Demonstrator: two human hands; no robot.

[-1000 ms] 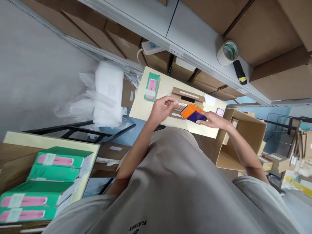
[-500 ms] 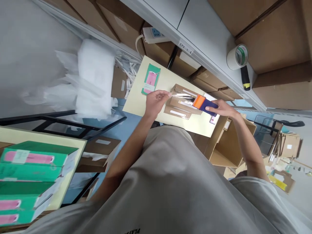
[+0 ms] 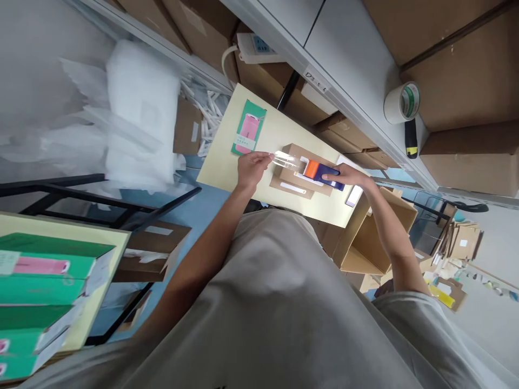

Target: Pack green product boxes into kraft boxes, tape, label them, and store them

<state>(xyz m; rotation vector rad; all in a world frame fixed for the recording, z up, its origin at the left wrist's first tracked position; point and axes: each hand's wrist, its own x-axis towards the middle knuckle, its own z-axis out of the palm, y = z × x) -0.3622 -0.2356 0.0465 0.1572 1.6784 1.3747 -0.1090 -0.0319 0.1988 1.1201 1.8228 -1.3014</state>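
My right hand grips an orange and dark blue tape dispenser over a small brown cardboard box on a pale yellow table. My left hand pinches the free end of a strip of clear tape, stretched from the dispenser across the box top. A green box with a pink picture lies flat on the table beyond my left hand. A phone rests on the table under my right wrist.
An open cardboard carton stands right of the table. On the grey shelf sit a tape roll, a black and yellow knife and a power strip. Bubble wrap is piled at left. Green boxes are stacked near left.
The dispenser has moved right, away from my left hand, and a strip of clear tape now stretches between them over the box. The view has shifted and tilted.
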